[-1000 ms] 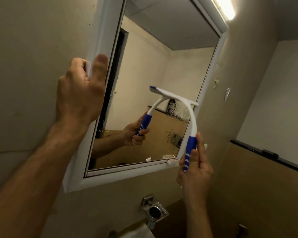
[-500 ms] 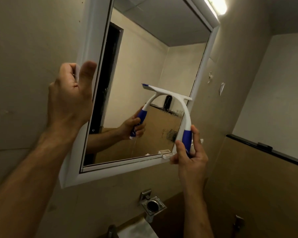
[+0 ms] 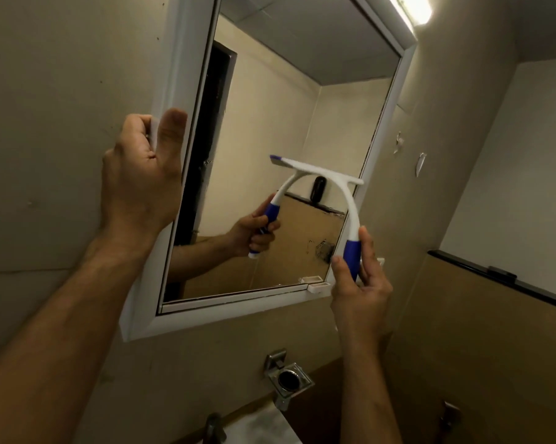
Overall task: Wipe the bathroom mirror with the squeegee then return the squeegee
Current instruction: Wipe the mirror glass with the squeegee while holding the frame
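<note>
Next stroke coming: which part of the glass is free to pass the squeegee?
Free: the upper glass of the white-framed mirror, above the white-and-blue squeegee, and the middle band left of its blade. Crowded: the left frame edge, gripped by the left hand; the lower-right corner by the right hand.

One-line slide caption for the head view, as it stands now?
Left hand grips the mirror frame while right hand holds the squeegee against the glass.
</note>
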